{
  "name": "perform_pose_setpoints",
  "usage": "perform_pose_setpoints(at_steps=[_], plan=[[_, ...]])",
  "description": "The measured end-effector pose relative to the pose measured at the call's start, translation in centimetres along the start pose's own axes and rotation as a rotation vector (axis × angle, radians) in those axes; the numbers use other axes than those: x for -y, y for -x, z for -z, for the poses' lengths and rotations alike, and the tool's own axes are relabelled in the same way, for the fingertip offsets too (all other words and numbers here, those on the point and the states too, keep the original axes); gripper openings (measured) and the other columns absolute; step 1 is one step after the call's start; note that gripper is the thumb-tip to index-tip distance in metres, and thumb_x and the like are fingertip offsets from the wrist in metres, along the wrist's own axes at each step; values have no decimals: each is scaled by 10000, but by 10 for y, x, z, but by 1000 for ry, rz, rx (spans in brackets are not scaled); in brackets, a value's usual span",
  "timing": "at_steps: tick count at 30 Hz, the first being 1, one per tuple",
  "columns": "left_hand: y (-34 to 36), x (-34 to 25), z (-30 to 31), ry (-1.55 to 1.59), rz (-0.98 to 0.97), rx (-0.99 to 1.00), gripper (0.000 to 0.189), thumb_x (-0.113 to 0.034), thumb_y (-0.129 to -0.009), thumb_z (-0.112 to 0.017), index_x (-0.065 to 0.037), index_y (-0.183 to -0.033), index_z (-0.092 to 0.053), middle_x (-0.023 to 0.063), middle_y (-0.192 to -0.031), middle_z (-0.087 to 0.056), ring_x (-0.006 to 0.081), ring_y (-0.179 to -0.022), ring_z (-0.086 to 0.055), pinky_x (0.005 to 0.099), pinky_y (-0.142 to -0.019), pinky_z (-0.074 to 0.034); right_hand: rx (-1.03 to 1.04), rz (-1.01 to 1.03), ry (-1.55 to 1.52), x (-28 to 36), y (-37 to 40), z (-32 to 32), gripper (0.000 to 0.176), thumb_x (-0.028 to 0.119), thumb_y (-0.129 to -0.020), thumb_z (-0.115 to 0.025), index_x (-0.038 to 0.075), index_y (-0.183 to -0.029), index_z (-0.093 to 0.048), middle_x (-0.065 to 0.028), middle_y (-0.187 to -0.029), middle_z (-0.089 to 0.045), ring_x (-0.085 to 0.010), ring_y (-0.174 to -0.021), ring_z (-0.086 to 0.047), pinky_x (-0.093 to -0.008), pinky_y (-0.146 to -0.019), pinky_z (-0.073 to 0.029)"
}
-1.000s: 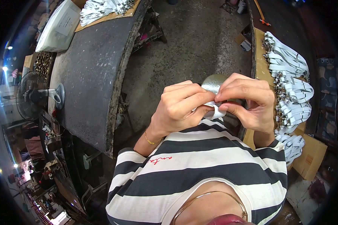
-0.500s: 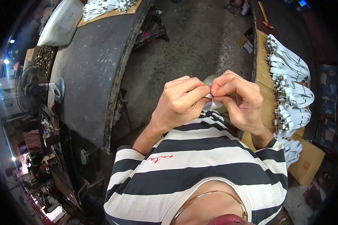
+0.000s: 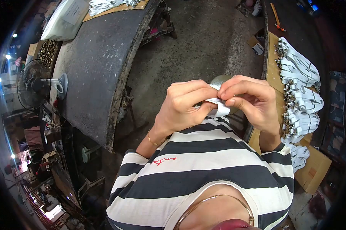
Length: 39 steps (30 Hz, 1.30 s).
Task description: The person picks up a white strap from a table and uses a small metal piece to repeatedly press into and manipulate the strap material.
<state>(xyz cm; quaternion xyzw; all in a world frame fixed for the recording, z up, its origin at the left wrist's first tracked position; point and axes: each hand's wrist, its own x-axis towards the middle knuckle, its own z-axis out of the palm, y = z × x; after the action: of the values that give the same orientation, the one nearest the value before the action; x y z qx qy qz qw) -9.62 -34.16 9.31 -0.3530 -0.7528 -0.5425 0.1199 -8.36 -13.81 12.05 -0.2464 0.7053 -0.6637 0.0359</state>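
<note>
— While your left hand [image 3: 180,105] and right hand [image 3: 253,101] meet in front of your chest, the strap [image 3: 218,109] sits between them, its white loop curling out just under your thumbs.

— Both sets of fingers are clenched on it, tip against tip. Your knuckles hide the pinch, so I cannot tell whether a metal clip is in there.

— I judge you are midway through folding or threading the strap's end. The loop is formed, but you have not let go of it.

— A grey disc [image 3: 218,81] shows just behind your hands, above the floor.

— Next, I think you need a firm pinch from your left hand while your right works the end. If either grip slackens, the loop could spring open.

— The pile [image 3: 301,99] of white straps with metal ends lies on cardboard [image 3: 274,69] on the right worktop [image 3: 263,50], near your right hand.

— The left worktop [image 3: 92,69] is well apart, with a fan [image 3: 35,86] past its left edge.
</note>
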Motion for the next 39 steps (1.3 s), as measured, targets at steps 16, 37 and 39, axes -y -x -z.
perform_pose_setpoints(at_steps=[16, 37, 39], plan=[[19, -3, 16, -51, 56, 134, 174, 65, -622, -706, 19, -786, -670, 104, -695, -625, 245, -571, -633, 305, -490, -463, 30, 211, 217, -6, 0, -23, 160, -127, -671, -695, -9, -778, -682, -107, -786, -684, -214, -724, -659, -298, -606, -505], [24, -21, 11, -88, -76, -92, 190, 82, -613, -708, 23, -793, -692, 120, -722, -673, 224, -598, -672, 286, -518, -523, -8, 19, -376, -3, 4, -21, 131, -87, -794, -715, -45, -918, -713, -140, -942, -694, -169, -845, -667, -271, -723, -539], [25, -20, 10, -85, -81, -91, 203, 91, -605, -704, 29, -798, -690, 122, -726, -673, 226, -601, -672, 287, -517, -522, 111, 168, -55, 1, 1, -17, 167, -94, -738, -728, -22, -889, -720, -113, -875, -702, -192, -812, -669, -290, -687, -531]])
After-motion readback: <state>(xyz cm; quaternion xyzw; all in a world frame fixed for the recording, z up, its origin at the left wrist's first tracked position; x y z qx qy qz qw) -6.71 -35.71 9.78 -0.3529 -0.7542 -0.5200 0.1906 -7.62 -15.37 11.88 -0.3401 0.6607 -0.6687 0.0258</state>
